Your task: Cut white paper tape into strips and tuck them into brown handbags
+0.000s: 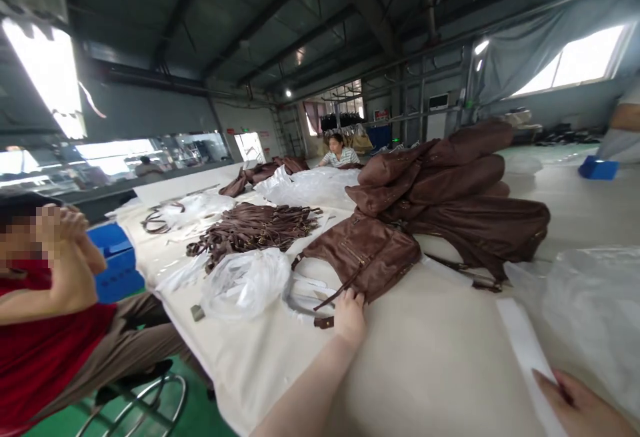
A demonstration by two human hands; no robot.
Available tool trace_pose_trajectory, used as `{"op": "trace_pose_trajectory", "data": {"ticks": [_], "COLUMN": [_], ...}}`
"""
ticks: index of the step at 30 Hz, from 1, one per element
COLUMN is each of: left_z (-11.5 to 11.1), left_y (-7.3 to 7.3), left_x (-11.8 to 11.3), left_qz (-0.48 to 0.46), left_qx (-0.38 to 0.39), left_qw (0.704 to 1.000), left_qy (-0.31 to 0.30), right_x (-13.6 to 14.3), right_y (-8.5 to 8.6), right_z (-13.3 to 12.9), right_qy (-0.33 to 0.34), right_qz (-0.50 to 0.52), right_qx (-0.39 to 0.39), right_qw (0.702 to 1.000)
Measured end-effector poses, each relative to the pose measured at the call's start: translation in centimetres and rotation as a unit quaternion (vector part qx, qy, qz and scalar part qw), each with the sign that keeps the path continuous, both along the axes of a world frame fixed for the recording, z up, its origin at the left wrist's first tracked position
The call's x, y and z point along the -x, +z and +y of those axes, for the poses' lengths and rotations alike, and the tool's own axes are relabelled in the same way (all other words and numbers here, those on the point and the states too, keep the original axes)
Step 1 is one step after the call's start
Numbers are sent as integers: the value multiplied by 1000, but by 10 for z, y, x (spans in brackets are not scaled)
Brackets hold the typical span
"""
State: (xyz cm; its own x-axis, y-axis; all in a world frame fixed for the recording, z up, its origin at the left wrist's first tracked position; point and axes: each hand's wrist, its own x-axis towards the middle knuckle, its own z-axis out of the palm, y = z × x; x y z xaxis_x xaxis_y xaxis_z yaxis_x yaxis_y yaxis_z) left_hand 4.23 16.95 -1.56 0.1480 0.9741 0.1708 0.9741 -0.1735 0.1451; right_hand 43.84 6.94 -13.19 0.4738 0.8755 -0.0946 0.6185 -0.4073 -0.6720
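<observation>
A brown leather bag (367, 247) lies flat on the cloth-covered table in front of me. My left hand (350, 317) has its fingers curled on the bag's near edge, beside a thin strap. A strap end with a metal stud (324, 322) sticks out just left of that hand. At the lower right, my right hand (575, 397) is closed on a long white strip (525, 340), whose material I cannot tell. Part of this hand is cut off by the frame.
Stacked brown bags (450, 183) stand behind the flat one. Brown straps (260, 227) lie heaped to the left, near crumpled clear plastic (250, 283). More plastic (600, 317) covers the right side. A person in red (55, 337) sits at the left; another person (340, 151) is across the table.
</observation>
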Motion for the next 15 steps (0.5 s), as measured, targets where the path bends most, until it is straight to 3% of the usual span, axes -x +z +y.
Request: {"op": "trace_pose_trajectory", "data": {"ticks": [3, 6, 8, 9, 11, 13, 15], "left_z": [10, 7, -9, -21, -49, -76, -97], "left_y": [49, 98, 112, 110, 88, 50, 12], "left_x": [-24, -62, -92, -108, -134, -149, -149], "left_qz": [28, 38, 43, 57, 79, 115, 150], "left_qx": [-41, -89, -107, -109, -68, 18, 147], "left_qw": [998, 992, 987, 983, 977, 967, 933], "left_qy": [-37, -82, -115, -139, -188, -226, -291], "right_x": [7, 11, 11, 11, 10, 11, 13], "right_y": [5, 10, 11, 12, 12, 14, 17], "right_z": [0, -1, -2, -3, -6, -9, -13], "right_qy": [7, -1, -9, -10, -10, -4, 1], "right_qz": [6, -8, -27, -34, -44, -49, -54], "right_qx": [-19, -24, -34, -39, -35, -29, -22], "right_qw": [1000, 1000, 999, 999, 998, 998, 998]}}
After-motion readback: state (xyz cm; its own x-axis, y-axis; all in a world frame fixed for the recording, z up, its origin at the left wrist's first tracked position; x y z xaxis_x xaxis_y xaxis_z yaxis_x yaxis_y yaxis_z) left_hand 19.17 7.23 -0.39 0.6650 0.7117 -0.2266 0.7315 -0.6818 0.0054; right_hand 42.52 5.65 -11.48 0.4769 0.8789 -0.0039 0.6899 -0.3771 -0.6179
